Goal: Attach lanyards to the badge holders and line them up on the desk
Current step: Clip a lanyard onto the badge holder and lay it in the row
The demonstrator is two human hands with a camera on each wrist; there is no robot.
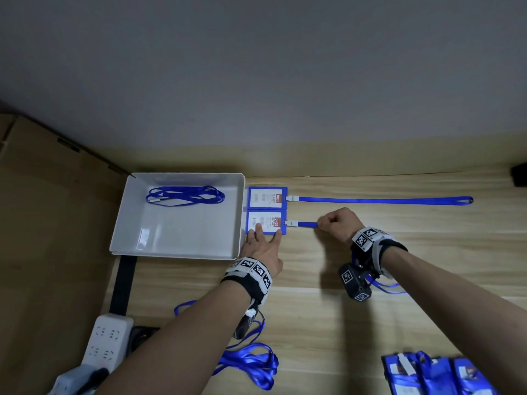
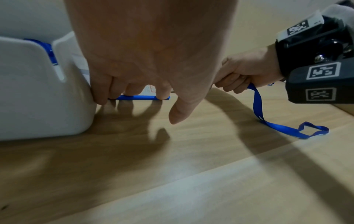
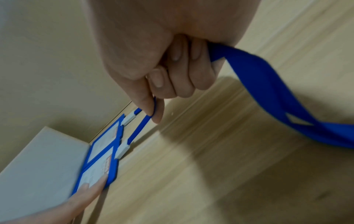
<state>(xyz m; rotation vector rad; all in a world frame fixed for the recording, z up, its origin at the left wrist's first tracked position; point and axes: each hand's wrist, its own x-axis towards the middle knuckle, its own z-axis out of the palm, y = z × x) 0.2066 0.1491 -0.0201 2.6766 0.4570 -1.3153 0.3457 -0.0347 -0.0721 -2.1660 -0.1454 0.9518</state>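
Second blue plastic badge holder (image 1: pixel 266 222) beside white tray (image 1: pixel 182 253), pinned flat under straight left hand (image 1: pixel 263 248) fingers; limp, light, likely slippery blue ribbon lanyard (image 1: pixel 306 224) pinched in curled right hand (image 1: pixel 339 223), best held near clip.

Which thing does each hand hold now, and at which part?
Right hand pinches the lanyard strap near its clip. Left hand holds nothing; its fingers press the near badge holder.

Your right hand (image 3: pixel 162 63) is pinching the blue lanyard (image 3: pixel 268 84) just beyond the nearer badge holder (image 3: pixel 95 171), which your left fingers (image 3: pixel 90 191) are pressing onto the bench (image 3: pixel 210 174).
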